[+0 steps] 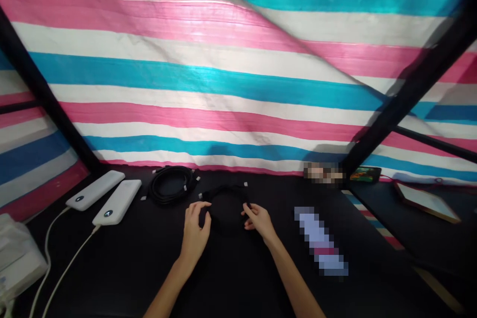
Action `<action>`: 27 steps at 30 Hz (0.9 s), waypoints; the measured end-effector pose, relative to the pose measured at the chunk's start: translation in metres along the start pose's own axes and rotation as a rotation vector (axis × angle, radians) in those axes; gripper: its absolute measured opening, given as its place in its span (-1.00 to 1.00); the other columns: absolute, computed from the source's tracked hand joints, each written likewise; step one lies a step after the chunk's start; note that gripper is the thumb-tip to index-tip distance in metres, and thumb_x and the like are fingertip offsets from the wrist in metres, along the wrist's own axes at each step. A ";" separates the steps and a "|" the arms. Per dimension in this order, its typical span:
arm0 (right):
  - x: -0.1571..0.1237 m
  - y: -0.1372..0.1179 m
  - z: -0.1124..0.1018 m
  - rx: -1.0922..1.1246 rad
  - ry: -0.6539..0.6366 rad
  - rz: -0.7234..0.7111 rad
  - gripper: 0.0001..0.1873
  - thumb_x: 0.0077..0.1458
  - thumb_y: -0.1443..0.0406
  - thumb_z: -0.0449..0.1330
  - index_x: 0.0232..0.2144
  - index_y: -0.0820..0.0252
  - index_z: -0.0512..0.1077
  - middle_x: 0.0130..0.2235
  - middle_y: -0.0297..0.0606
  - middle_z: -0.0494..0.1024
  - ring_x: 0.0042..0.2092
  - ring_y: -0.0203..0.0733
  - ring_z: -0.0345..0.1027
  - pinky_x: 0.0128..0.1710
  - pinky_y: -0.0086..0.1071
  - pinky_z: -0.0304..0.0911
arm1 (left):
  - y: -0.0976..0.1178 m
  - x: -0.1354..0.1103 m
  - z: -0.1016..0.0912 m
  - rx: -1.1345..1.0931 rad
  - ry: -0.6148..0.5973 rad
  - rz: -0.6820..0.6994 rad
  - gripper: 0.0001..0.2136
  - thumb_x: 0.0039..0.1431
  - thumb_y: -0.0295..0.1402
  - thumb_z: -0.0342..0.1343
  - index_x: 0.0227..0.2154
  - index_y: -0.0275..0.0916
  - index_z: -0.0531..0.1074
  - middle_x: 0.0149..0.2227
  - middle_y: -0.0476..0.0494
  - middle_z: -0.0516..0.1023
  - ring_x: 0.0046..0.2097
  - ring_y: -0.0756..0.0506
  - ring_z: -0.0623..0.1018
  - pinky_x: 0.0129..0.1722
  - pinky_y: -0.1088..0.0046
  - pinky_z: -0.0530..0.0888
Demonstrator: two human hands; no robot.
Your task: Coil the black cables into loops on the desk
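Observation:
My left hand (194, 231) and my right hand (259, 221) hold opposite sides of a coil of black cable (225, 195) on the black tabletop (231, 278). The fingers of each hand curl onto the coil's edge. Its loops blend into the dark surface, so the cable ends are hidden. Behind it, a little to the left, lies a second bundled black cable (171, 185) with small white tags on it.
Two white power banks (95, 190) (117, 202) with white leads lie at the left. A blurred object (320, 241) lies right of my hands, and another (323, 173) at the back. A striped tarpaulin (194, 79) hangs behind on dark poles.

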State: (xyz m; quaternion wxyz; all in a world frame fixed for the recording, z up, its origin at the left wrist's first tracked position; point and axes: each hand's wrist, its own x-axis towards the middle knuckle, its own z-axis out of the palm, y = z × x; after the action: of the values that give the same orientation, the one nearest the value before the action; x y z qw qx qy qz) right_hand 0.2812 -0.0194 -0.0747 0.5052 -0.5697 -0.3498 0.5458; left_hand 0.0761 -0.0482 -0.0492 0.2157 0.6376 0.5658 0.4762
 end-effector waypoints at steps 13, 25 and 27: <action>0.024 -0.001 0.013 0.378 -0.174 0.007 -0.38 -0.19 0.31 0.38 -0.03 0.30 0.34 0.06 -0.03 0.37 -0.05 -0.02 0.43 -0.14 -0.29 0.42 | -0.006 0.029 0.061 0.077 -0.106 0.146 -0.75 0.16 -0.41 -0.09 -0.18 -0.18 0.45 -0.05 -0.21 0.44 0.04 -0.18 0.41 0.04 0.17 0.33; 0.031 0.010 0.017 0.166 0.038 -0.219 -0.40 -0.22 0.27 0.30 -0.04 0.23 0.40 0.16 -0.04 0.23 -0.15 -0.07 0.45 -0.42 -0.36 0.47 | -0.047 0.035 0.060 0.388 -0.187 0.260 -0.71 0.17 -0.36 0.03 -0.03 -0.14 0.41 0.03 -0.12 0.47 0.21 -0.22 0.25 0.12 0.12 0.22; 0.033 0.014 0.016 0.105 0.054 -0.273 -0.42 -0.20 0.27 0.25 -0.03 0.23 0.39 0.11 -0.03 0.29 -0.22 -0.11 0.47 -0.48 -0.38 0.45 | -0.045 0.034 0.059 0.409 -0.167 0.255 -0.74 0.14 -0.36 0.07 -0.09 -0.13 0.45 -0.04 -0.12 0.51 0.16 -0.21 0.31 0.09 0.13 0.24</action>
State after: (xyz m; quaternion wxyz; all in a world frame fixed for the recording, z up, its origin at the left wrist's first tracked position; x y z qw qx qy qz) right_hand 0.2683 0.0117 -0.0949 0.6131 -0.5042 -0.3813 0.4738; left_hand 0.0999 0.0112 -0.1001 0.0666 0.7712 0.5457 0.3209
